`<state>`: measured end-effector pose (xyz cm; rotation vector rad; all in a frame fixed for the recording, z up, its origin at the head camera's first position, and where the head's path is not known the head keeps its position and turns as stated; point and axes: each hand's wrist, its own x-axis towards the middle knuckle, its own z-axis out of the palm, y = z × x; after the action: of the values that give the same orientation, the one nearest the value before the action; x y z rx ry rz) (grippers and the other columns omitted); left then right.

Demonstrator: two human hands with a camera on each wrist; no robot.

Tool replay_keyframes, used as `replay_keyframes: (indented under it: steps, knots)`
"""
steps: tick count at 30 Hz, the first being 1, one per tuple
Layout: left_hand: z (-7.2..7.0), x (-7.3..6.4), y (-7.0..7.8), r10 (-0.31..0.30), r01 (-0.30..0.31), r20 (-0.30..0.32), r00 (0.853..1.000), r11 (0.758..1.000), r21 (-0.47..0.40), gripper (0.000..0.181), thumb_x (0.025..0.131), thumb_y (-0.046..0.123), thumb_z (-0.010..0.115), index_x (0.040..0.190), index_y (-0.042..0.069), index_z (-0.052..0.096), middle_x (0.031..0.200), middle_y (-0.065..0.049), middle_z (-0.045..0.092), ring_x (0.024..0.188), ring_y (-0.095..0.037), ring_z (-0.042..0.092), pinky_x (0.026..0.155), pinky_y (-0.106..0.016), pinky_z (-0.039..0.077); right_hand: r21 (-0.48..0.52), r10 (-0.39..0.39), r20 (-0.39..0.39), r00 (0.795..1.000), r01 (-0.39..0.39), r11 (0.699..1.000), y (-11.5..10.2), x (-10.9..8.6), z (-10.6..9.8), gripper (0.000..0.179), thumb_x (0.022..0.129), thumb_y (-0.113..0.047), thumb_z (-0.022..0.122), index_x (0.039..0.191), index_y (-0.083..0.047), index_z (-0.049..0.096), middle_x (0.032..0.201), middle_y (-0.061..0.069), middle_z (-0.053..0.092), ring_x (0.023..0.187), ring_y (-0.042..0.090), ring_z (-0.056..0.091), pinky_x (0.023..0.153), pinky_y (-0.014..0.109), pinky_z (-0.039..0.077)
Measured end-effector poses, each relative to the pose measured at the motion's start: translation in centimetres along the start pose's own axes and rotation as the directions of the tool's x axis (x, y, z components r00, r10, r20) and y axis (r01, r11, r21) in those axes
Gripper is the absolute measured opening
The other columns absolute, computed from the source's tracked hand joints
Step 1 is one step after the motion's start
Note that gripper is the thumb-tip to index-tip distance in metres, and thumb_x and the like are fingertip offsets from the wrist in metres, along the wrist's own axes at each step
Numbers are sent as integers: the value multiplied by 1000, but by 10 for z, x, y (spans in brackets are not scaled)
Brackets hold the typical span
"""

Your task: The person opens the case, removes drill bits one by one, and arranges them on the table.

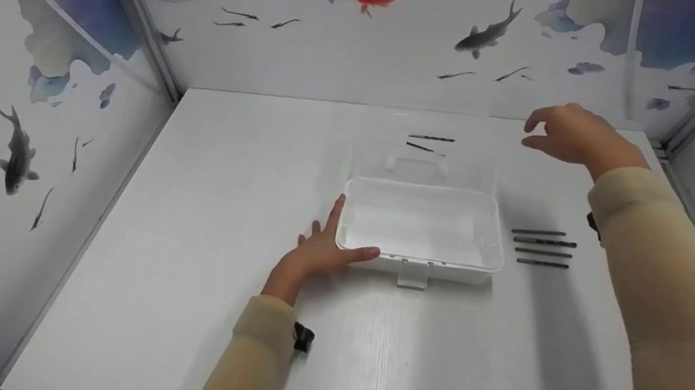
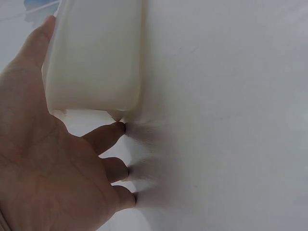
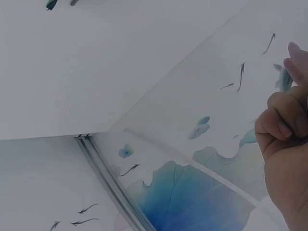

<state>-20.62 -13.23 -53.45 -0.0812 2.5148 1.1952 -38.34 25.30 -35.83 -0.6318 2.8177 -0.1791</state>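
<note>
An open white, see-through plastic box (image 1: 416,267) sits on the table, its clear lid (image 1: 375,150) raised at the back. My left hand (image 1: 318,254) braces the box's near left corner, the thumb over the front rim and a finger along the left side. In the left wrist view, other fingertips of that hand (image 2: 53,159) touch the table below the box (image 2: 96,57). My right hand (image 1: 573,132) is up in the air, right of the lid; between thumb and forefinger is a gap, and nothing shows in it. Several dark drill bits (image 1: 545,241) lie right of the box.
Two thin dark bits (image 1: 431,138) show through the lid. White panels with painted fish (image 1: 485,33) enclose the table (image 1: 226,203) at the back and sides. A metal corner rail (image 3: 113,185) runs near my right hand. A latch (image 1: 413,275) hangs at the box's front.
</note>
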Motion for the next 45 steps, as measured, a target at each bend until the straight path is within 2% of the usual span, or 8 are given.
replay_keyframes:
  steps: [6, 13, 18, 21, 26, 31, 36, 45]
  knots:
    - [-4, 0, 1, 0, 0, -1, 1000, 1000, 20, 134, 80, 78, 74, 170, 36, -15, 182, -11, 6, 168, -41, -9, 134, -64, -4, 46, 0, -24, 1000, 1, 999, -20, 24, 4, 41, 108, -26, 61, 141, -2, 64, 138, 31, 63, 124, 48, 63, 105, 67, 50]
    - [-4, -2, -2, -11, 11, -4, 1000, 1000, 29, 135, 78, 80, 74, 171, 36, -13, 181, -14, 7, 168, -42, -7, 134, -64, -3, 72, -20, -22, 1000, 21, 997, -52, 51, 17, 42, 108, -28, 62, 142, -4, 63, 141, 28, 62, 128, 46, 61, 111, 65, 48]
    - [-3, -1, -2, -11, 11, -9, 1000, 1000, 28, 134, 78, 80, 75, 171, 36, -13, 181, -14, 7, 168, -42, -6, 134, -64, -3, 103, -54, -21, 998, 55, 993, -71, 65, 28, 43, 107, -29, 63, 143, -6, 63, 134, 24, 65, 122, 41, 62, 109, 62, 50]
    - [-3, 1, -1, -9, 9, -13, 1000, 1000, 25, 135, 78, 80, 75, 171, 37, -13, 181, -14, 8, 168, -42, -6, 134, -64, -3, 100, -49, -9, 999, 49, 994, -78, 70, 34, 43, 107, -29, 63, 144, -8, 63, 139, 24, 64, 127, 42, 60, 112, 63, 48]
    - [-3, 1, -1, 0, 0, -8, 1000, 1000, 7, 135, 78, 79, 75, 171, 37, -13, 181, -12, 8, 168, -41, -7, 134, -64, -3, 48, -1, -20, 1000, 2, 999, -76, 75, 46, 37, 107, -28, 63, 140, -12, 67, 150, 21, 61, 139, 44, 56, 115, 65, 45]
    - [-2, -2, 0, 2, -2, 2, 1000, 1000, -5, 133, 80, 76, 76, 171, 36, -13, 182, -9, 7, 168, -39, -9, 134, -63, -5, 60, 33, -75, 997, -28, 998, -72, 77, 57, 30, 106, -29, 67, 130, -14, 77, 145, 19, 67, 137, 43, 59, 114, 65, 46]
    - [-2, -1, 0, 3, -3, -4, 1000, 1000, -1, 133, 80, 77, 76, 171, 36, -13, 182, -9, 7, 168, -39, -9, 134, -63, -5, 101, 58, -88, 994, -49, 994, -70, 78, 64, 29, 105, -28, 69, 130, -15, 78, 146, 17, 67, 138, 42, 59, 115, 64, 46]
    - [0, 1, -2, 4, -4, -6, 1000, 1000, 4, 134, 80, 77, 75, 171, 35, -14, 182, -9, 5, 168, -40, -9, 134, -64, -5, 106, 46, -141, 989, -31, 994, -69, 79, 69, 25, 105, -23, 70, 125, -14, 81, 138, 16, 73, 130, 41, 65, 107, 60, 53]
